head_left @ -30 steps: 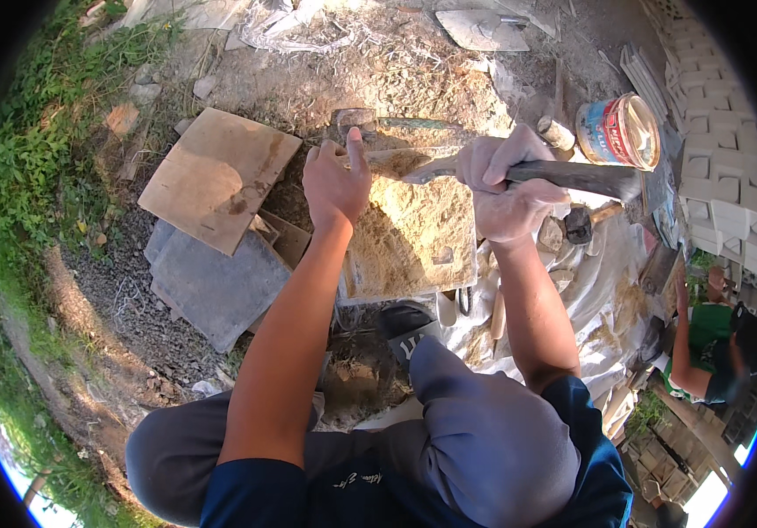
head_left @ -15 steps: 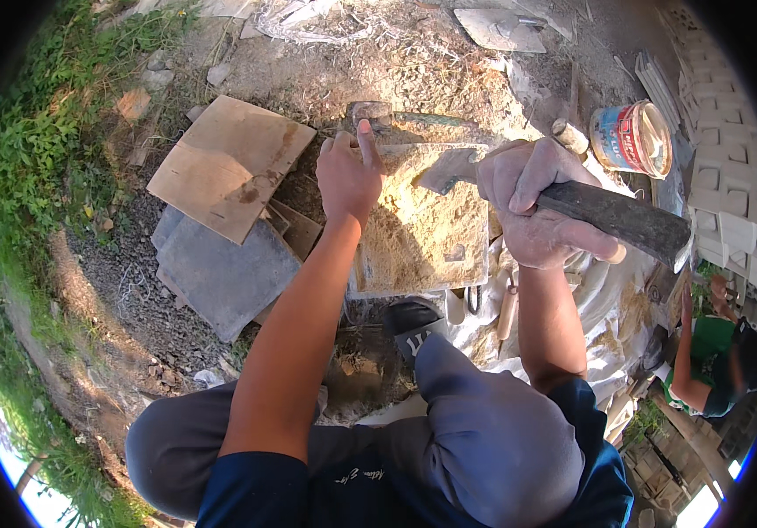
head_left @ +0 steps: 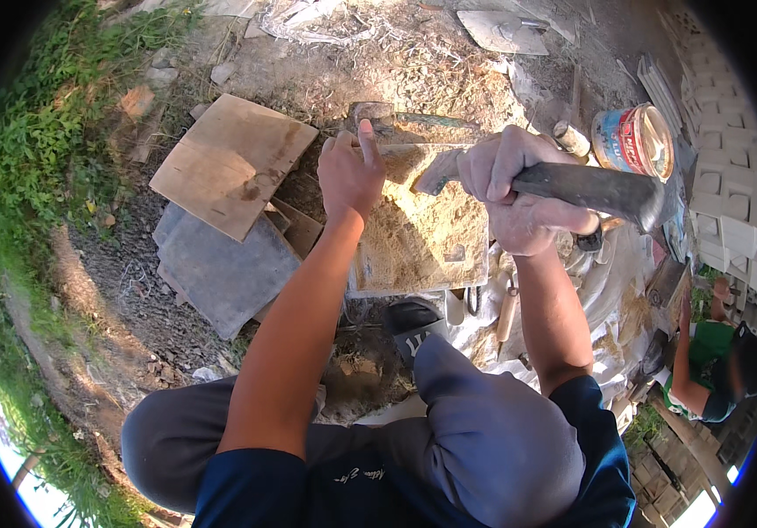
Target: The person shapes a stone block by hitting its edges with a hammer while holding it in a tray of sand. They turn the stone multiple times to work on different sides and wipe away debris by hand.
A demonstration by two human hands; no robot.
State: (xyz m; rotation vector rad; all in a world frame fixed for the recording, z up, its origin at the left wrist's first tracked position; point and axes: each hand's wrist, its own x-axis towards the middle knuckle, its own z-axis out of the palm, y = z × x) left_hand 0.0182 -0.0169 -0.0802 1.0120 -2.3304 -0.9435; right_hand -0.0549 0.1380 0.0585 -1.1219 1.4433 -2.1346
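In front of my foot lies a square tile (head_left: 422,260) spread with yellowish sandy mortar. At its upper left side my left hand (head_left: 352,180) has its fingers curled at the edge and its thumb extended upward. Above the right part of the tile, my right hand (head_left: 519,194), dusted pale, is closed round a hammer (head_left: 585,189). The hammer's thick dark bar points right; a greyish blade-like shape shows at the hand's other side, though shadow blurs it. Just beyond the tile lies another hammer (head_left: 374,113) with a blocky head and a greenish handle.
Left of the tile, brown square tiles (head_left: 229,158) are stacked over a grey tile (head_left: 229,273). A paint bucket (head_left: 633,145) stands at the right, near a wall of pale blocks (head_left: 717,167). A wooden-handled tool (head_left: 508,317) lies by my knee. Another person (head_left: 713,365) is far right.
My right hand has shifted slightly left and up with the hammer, whose dark bar has also moved left. The left hand stays at the tile's edge.
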